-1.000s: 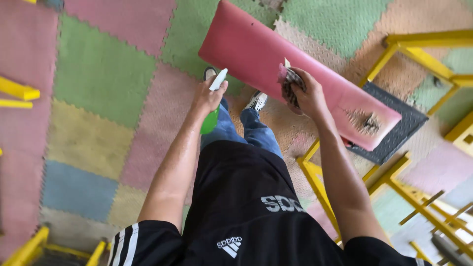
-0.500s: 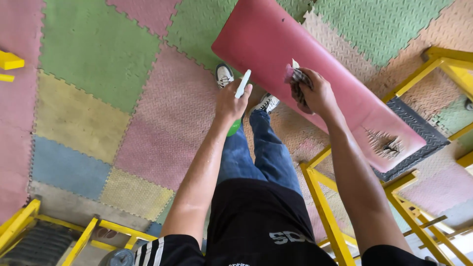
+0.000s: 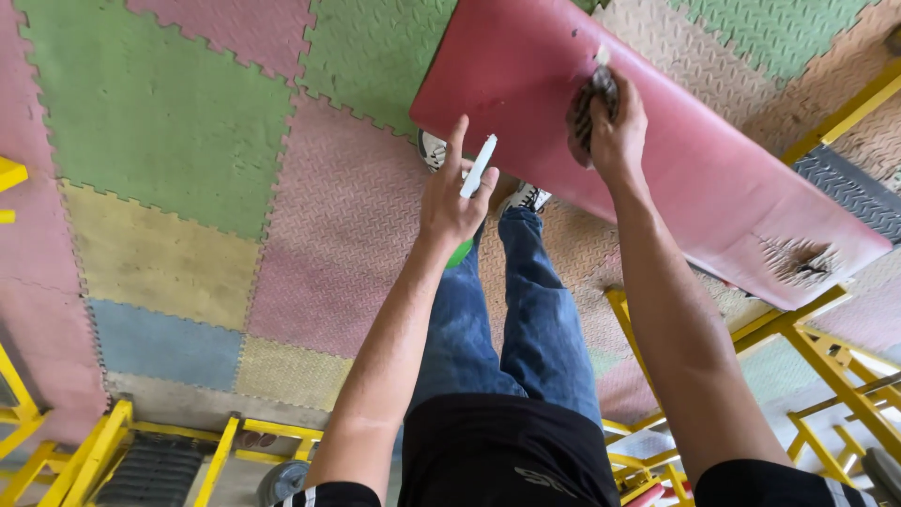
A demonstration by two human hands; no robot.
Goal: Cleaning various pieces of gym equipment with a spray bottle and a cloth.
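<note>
My left hand [image 3: 451, 194] grips a green spray bottle [image 3: 459, 253] with a white nozzle [image 3: 480, 165], held just below the near edge of a long red padded bench seat [image 3: 694, 169]. My right hand [image 3: 615, 124] presses a dark patterned cloth [image 3: 586, 111] against the red pad, near its middle. The pad has a torn, worn patch [image 3: 796, 260] toward its right end. My jeans [image 3: 507, 310] and white shoes [image 3: 528, 196] show below the hands.
Coloured interlocking foam floor mats [image 3: 188, 188] cover the ground. Yellow metal frames stand at the right [image 3: 826, 357] and along the bottom left [image 3: 113, 451]. A black ribbed mat [image 3: 849, 188] lies beyond the pad at the right.
My right hand has slid the cloth up across the red pad, away from me. My left hand with the bottle rose slightly, and the view tilted forward.
</note>
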